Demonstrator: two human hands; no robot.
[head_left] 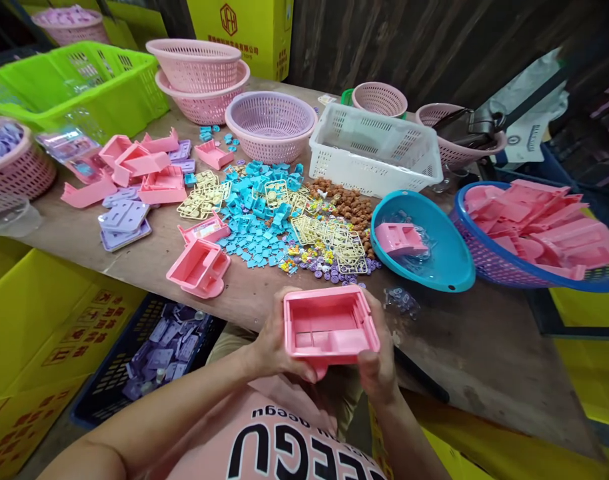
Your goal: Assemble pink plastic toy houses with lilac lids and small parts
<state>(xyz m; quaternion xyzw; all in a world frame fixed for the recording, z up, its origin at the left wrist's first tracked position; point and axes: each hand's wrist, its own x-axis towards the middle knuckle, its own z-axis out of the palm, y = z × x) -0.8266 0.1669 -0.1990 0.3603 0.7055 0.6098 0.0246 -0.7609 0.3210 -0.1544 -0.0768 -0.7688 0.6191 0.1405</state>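
A pink plastic toy box (334, 313), hollow and open at the top, is held between both hands in front of my chest, at the table's near edge. My left hand (279, 340) wraps its left side, with the thumb below the near wall. On the right side my right hand (379, 363) grips it, thumb pressed against the near corner. The fingers behind the box are partly hidden. Beyond it, on the table, lie light blue plastic parts (257, 243), cream part frames (329, 240) and purple discs (329, 272). Another pink toy box (198, 267) stands left of my hands.
At right are a teal basin (449, 263) with a pink part and a blue-rimmed basket (524, 272) of pink parts. A white basket (374, 157), a lilac basket (269, 143) and a green crate (99, 113) stand behind. A dark crate (94, 383) of purple parts sits below left.
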